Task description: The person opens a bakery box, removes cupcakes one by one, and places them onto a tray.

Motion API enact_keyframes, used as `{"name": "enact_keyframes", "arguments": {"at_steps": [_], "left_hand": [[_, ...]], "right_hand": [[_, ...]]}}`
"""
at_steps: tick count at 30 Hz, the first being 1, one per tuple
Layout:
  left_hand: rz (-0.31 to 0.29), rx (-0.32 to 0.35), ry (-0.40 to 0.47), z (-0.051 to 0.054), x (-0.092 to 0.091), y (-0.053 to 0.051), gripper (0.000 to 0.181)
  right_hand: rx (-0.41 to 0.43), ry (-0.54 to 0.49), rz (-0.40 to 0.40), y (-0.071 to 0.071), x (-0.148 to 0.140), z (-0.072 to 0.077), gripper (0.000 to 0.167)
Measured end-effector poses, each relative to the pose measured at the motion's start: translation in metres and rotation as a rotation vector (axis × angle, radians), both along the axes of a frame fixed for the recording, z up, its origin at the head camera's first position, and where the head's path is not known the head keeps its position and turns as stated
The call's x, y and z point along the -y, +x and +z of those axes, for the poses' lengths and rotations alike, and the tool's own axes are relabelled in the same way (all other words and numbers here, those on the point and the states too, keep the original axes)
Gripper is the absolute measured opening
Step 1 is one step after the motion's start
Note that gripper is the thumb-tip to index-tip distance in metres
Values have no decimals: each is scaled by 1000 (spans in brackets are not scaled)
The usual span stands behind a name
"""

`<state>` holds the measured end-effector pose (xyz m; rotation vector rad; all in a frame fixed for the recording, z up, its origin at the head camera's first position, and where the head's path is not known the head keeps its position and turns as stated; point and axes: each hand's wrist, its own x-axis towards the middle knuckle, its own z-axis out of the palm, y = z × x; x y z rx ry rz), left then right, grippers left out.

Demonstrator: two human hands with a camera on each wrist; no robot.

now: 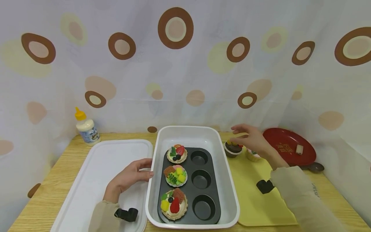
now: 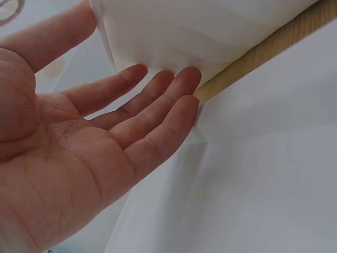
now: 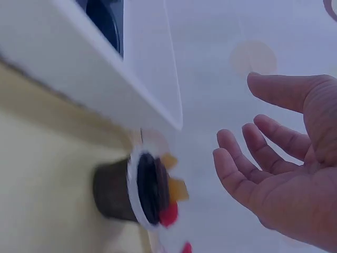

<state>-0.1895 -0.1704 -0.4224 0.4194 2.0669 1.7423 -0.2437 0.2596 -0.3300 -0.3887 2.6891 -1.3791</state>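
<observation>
My left hand is at the left rim of a white plastic bin. In the left wrist view, its fingers are loosely extended near the white wall, holding nothing. In the bin lies a dark muffin tin; its left cups hold a fruit tart, a second tart and a third tart. My right hand hovers over a chocolate cupcake, fingers relaxed and apart from it. The right wrist view shows the cupcake upright in its dark cup, below that hand.
Beside it, a pale cupcake stands on a yellow board. A red plate with a small beige block and a dark spoon are at right. At left are a white lid and a yellow-capped bottle.
</observation>
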Motion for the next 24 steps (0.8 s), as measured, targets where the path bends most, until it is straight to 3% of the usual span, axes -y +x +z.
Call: {"name": "enact_keyframes", "arguments": {"at_steps": [7, 13, 24], "left_hand": [[17, 12, -9, 0, 3, 3, 64], [8, 2, 7, 0, 5, 4, 66], [-9, -25, 0, 1, 1, 0, 67]], "right_hand": [[72, -71, 15, -4, 50, -17, 53], [75, -100, 80, -4, 91, -29, 48], [47, -203, 115, -6, 132, -51, 42]]}}
